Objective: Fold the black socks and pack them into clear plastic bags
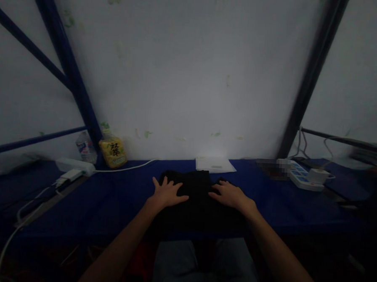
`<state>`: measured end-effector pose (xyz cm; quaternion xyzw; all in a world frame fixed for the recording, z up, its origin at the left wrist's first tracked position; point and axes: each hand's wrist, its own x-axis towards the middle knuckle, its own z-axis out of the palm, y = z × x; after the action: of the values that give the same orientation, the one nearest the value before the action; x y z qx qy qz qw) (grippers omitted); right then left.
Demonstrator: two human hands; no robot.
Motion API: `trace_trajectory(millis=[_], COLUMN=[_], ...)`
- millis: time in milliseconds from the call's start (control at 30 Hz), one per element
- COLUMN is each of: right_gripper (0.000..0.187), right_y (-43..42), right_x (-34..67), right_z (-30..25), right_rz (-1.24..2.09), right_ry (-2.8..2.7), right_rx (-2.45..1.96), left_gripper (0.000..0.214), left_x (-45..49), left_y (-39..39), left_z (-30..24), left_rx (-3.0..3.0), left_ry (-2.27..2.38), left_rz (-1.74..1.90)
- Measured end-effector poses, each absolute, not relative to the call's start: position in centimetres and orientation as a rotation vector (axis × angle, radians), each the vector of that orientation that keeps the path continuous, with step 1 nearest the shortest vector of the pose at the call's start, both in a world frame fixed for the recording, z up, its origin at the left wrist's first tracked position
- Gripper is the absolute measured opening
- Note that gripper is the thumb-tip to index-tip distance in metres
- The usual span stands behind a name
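A folded black cloth garment [198,200] lies on the blue tabletop [87,207], right in front of me. My left hand [168,193] rests on its left side with the fingers spread. My right hand [231,195] lies flat on its right side, fingers also apart. Neither hand is gripping the cloth. The garment's folds are hard to make out in the dim light.
Along the wall stand a yellow-labelled bottle [112,151], a clear plastic bottle [86,147] and white papers [215,164]. A white power strip [305,178] with a plugged-in adapter sits at right. Blue metal frame posts [66,63] rise at left, and white cables trail off the table's left side.
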<state>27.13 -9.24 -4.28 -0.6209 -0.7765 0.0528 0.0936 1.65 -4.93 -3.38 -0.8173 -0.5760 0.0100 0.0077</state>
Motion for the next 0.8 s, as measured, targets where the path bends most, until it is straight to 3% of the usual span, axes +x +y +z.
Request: trace_trajectory(millis=[200, 467, 800], right_gripper=[0.046, 0.034, 0.031], right_y=[-3.1, -0.2, 1.4], right_x=[21.1, 22.1, 24.6], right_z=[0.7, -5.6, -7.4], right_rz=[-0.051, -0.007, 0.210], right_ry=[-2.135, -2.083, -2.016], right_rx=[-1.846, -1.881, -1.671], left_gripper=[0.041, 0.048, 0.050], left_x=[7.8, 3.8, -1.7], left_y=[0.8, 3.1, 4.4], left_z=[0.0, -6.5, -6.5], left_rx=[-2.292, -2.018, -2.444], left_ry=[-1.858, -2.043, -2.010], left_rz=[-0.274, -0.422, -0.468])
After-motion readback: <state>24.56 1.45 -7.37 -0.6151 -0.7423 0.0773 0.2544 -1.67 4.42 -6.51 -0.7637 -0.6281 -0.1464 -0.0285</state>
